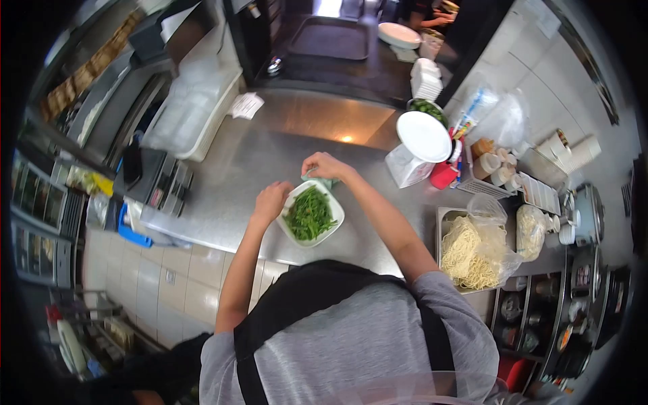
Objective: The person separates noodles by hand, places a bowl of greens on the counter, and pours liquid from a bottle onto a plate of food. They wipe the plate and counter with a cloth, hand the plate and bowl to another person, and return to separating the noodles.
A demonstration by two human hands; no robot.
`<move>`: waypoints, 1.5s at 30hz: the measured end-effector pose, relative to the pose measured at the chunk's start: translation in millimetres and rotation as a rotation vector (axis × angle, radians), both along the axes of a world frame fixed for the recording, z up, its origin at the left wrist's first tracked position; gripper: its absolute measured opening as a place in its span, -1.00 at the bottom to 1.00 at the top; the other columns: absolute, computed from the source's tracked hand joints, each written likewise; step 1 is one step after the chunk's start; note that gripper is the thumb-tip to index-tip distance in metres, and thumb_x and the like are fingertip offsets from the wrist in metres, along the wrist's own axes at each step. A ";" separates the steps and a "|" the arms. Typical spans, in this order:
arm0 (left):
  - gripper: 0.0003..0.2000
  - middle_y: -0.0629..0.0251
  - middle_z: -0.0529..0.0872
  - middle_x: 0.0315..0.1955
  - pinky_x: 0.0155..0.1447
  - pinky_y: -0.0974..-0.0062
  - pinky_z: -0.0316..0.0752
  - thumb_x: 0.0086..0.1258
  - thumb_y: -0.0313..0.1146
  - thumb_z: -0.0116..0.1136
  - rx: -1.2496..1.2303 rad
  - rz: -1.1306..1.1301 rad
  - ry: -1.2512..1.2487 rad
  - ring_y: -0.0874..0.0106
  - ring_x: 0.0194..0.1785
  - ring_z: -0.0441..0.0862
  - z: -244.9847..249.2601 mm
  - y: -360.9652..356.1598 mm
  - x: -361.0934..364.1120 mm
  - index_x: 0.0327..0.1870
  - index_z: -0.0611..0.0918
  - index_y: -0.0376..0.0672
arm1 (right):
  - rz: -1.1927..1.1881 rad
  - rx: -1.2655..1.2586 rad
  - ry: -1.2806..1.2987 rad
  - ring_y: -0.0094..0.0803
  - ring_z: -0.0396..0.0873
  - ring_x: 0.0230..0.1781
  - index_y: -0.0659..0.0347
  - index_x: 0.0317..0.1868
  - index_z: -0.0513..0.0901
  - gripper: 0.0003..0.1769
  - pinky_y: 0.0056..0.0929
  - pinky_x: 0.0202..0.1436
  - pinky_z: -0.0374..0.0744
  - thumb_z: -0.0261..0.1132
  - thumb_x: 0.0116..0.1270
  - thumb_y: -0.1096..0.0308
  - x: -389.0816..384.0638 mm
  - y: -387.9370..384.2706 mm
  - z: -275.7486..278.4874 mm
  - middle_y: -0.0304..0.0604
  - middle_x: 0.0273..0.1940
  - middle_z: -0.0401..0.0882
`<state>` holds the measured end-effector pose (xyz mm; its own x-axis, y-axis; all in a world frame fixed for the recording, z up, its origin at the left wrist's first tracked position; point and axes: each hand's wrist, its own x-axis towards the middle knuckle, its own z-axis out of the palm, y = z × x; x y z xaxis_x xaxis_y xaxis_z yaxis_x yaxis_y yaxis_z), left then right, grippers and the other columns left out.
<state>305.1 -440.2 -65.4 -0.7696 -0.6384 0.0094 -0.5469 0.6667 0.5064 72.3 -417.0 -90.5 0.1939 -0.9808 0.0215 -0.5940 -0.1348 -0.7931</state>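
Observation:
A white square bowl point(339, 217) filled with leafy greens point(309, 214) rests on the steel counter in front of me. My left hand point(273, 201) is at the bowl's upper left rim, its fingers closed on the edge. Beyond the far rim, my right hand point(325, 167) is curled over a pale green cloth point(322, 181), which touches or lies very near the bowl. The fingertips of my right hand are partly hidden.
The steel counter point(223, 196) carries a white bin of plastic bags point(202, 145) at left. To the right are a white scale point(413, 158), a basket of bottles point(482, 185) and a tray of noodles point(439, 236). Another person's hand point(439, 18) shows beyond the pass.

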 end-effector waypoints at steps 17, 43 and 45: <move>-0.46 -0.02 0.52 0.11 0.19 0.42 0.37 0.50 -0.08 -0.16 1.022 0.253 0.758 0.32 0.15 0.48 -65.9 4.0 3.4 0.36 0.15 -0.22 | -1.557 -0.962 -0.216 -0.40 0.53 -0.22 0.26 0.04 0.48 -0.61 -0.43 -0.08 0.49 0.18 0.16 0.52 -234.3 246.2 145.2 -0.06 -0.08 0.54; -0.61 -0.01 0.51 0.09 0.24 0.44 0.34 0.55 -0.18 -0.28 0.990 0.589 1.275 0.31 0.17 0.46 -47.0 23.7 10.4 0.26 0.27 -0.20 | -1.752 -0.470 0.245 -0.29 0.52 0.02 0.23 0.06 0.42 -0.36 -0.25 0.17 0.37 0.44 -0.06 0.25 -354.4 381.4 142.1 -0.06 0.04 0.52; -0.61 -0.02 0.52 0.08 0.23 0.43 0.35 0.55 -0.17 -0.27 0.858 0.572 1.205 0.29 0.16 0.47 -50.1 10.0 14.0 0.25 0.29 -0.20 | -1.540 -0.733 -0.034 -0.37 0.53 -0.09 0.24 0.03 0.43 -0.41 -0.41 0.05 0.43 0.45 -0.02 0.31 -312.6 371.9 183.3 -0.10 -0.04 0.54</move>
<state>319.1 -430.2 -115.4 -0.2440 -0.9656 -0.0894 0.3685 -0.1776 0.9125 -240.4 -45.1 92.8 -0.8633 -0.0300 0.5038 -0.4998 0.1897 -0.8451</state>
